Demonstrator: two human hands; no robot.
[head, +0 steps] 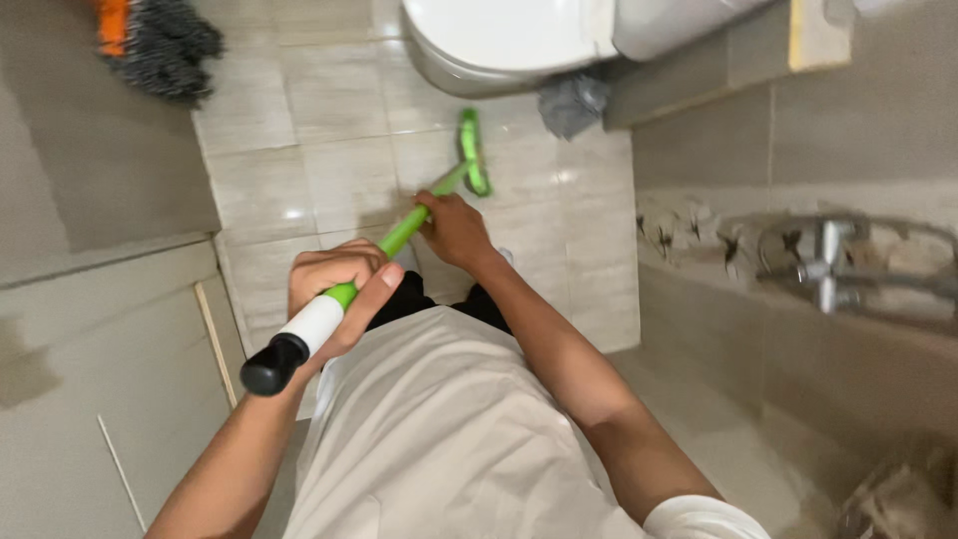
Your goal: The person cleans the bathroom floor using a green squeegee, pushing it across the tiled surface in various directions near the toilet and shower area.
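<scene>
Left hand (334, 289) high on squeegee handle (399, 237), right hand (454, 228) lower

Beneath me lay the floor (339, 150) — pale beige tiles, glossy, with thin grout lines and small glints of light. The green head of the squeegee (471, 152) rested flat on those tiles, just in front of the white toilet (499, 40), whose base stood on the same floor. Beside that base, against the wall, a crumpled grey rag (572, 103) lay on the tiles. Off in the far corner a dark, shaggy mop head (165, 45) with an orange part sat on the floor — well apart from the rest.
</scene>
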